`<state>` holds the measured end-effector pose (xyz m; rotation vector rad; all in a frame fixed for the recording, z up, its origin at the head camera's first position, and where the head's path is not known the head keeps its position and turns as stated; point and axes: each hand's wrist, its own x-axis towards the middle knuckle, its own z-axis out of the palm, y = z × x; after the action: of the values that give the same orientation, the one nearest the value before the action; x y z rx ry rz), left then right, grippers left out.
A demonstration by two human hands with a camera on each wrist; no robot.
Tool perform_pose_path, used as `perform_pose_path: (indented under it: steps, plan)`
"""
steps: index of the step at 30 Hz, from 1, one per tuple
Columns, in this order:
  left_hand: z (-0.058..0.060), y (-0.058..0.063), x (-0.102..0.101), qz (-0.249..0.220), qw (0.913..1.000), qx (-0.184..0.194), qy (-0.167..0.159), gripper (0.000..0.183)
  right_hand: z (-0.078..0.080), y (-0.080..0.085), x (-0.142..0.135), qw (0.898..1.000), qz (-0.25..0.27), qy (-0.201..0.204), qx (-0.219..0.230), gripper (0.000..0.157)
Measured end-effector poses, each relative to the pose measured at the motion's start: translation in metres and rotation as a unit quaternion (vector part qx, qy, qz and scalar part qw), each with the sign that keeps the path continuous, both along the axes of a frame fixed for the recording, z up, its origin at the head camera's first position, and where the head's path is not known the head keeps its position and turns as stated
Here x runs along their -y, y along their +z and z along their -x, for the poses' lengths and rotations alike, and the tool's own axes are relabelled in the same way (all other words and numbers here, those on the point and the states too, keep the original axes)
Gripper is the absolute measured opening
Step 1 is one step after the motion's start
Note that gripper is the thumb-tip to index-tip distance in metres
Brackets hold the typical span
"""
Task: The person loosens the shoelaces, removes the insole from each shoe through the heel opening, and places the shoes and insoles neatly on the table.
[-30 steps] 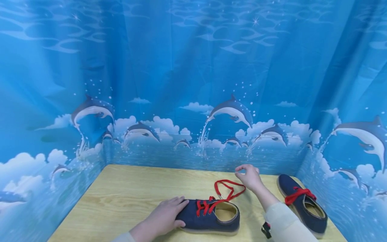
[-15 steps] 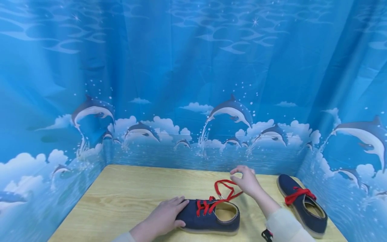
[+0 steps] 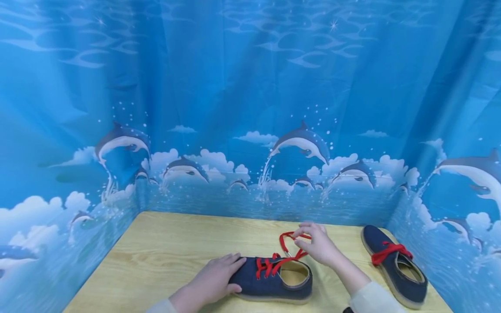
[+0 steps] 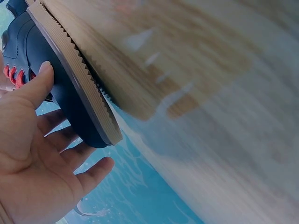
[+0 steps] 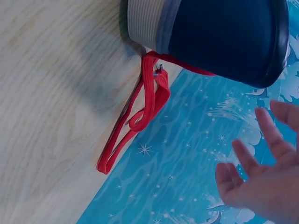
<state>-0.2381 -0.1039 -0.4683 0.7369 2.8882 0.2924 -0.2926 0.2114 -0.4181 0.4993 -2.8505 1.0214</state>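
Observation:
My left hand [image 3: 213, 280] holds the toe of a navy shoe [image 3: 254, 289] lying on its sole. In the left wrist view, the thumb is on one side of the toe and the fingers reach round the other. A red shoelace [image 3: 282, 242] runs through the eyelets and lies in loose loops behind the shoe. Above those loops hovers my right hand [image 3: 318, 248]. The right wrist view shows its fingers [image 5: 247, 158] spread and bent a little, apart from the lace and the shoe heel [image 5: 224, 42].
A second navy shoe [image 3: 409, 284] with its red lace tied in a bow [image 3: 389, 253] stands at the right side of the wooden table [image 3: 164, 248]. A blue dolphin-print curtain [image 3: 250, 130] rises behind and at both sides of the table.
My right hand has moved left and a little toward me, coming over the loose lace loops. The left hand and the shoe stay in place.

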Motion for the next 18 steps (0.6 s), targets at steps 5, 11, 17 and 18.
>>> perform_pose_path:
  steps: [5,11,17,18]
  plan:
    - [0.000,0.000,0.000,0.000,1.0000,0.000,0.001,0.074,-0.004,-0.003,-0.003,0.994,-0.015,0.103,0.023,0.009]
    - [0.000,0.000,0.000,-0.003,1.0000,-0.002,0.003,0.074,-0.005,-0.008,-0.006,0.987,-0.023,0.145,0.062,0.011]
    - [0.001,-0.003,-0.001,-0.003,1.0000,-0.005,0.000,0.074,-0.003,-0.011,-0.006,0.984,-0.024,0.163,0.070,0.016]
    - [0.002,-0.004,-0.001,-0.003,1.0000,-0.006,-0.001,0.074,-0.003,-0.012,-0.006,0.983,-0.024,0.166,0.073,0.016]
